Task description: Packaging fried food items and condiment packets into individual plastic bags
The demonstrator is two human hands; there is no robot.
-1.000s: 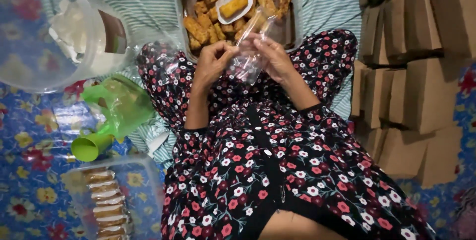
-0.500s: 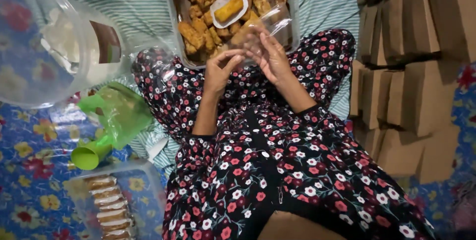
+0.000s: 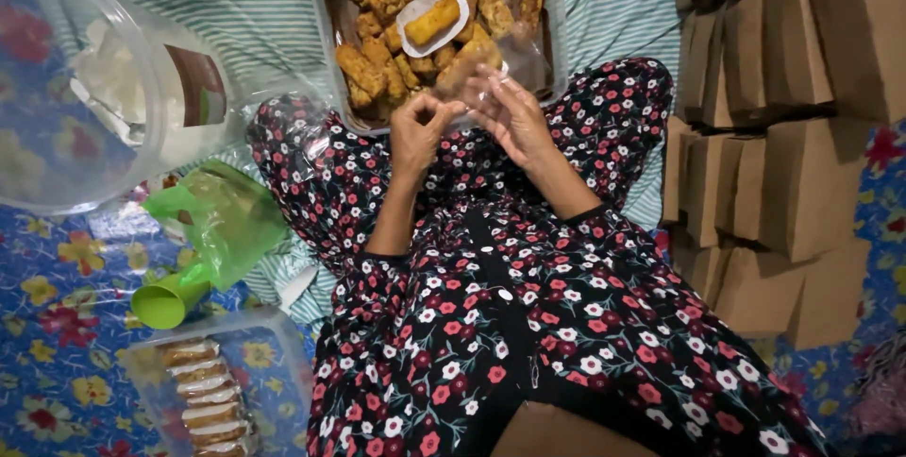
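Note:
My left hand (image 3: 418, 132) and my right hand (image 3: 510, 110) are raised together over my lap, both pinching a small clear plastic bag (image 3: 493, 62). The bag hangs just in front of a tray (image 3: 321, 42) full of golden fried snacks (image 3: 377, 70). One fried piece lies in a small white oval dish (image 3: 433, 21) on top of the pile. My legs are crossed under a black dress with red and white flowers (image 3: 528, 325).
A large clear plastic tub (image 3: 57, 89) and a white jar (image 3: 189, 98) stand at the left. A green plastic bag with a green cup (image 3: 165, 304) lies beside my knee. A clear box of wrapped snacks (image 3: 203, 391) sits lower left. Several brown cardboard boxes (image 3: 783, 136) are stacked at right.
Both hands have moved up and forward with the clear bag, closer to the tray of fried snacks. The fingers have shifted along the bag's edge.

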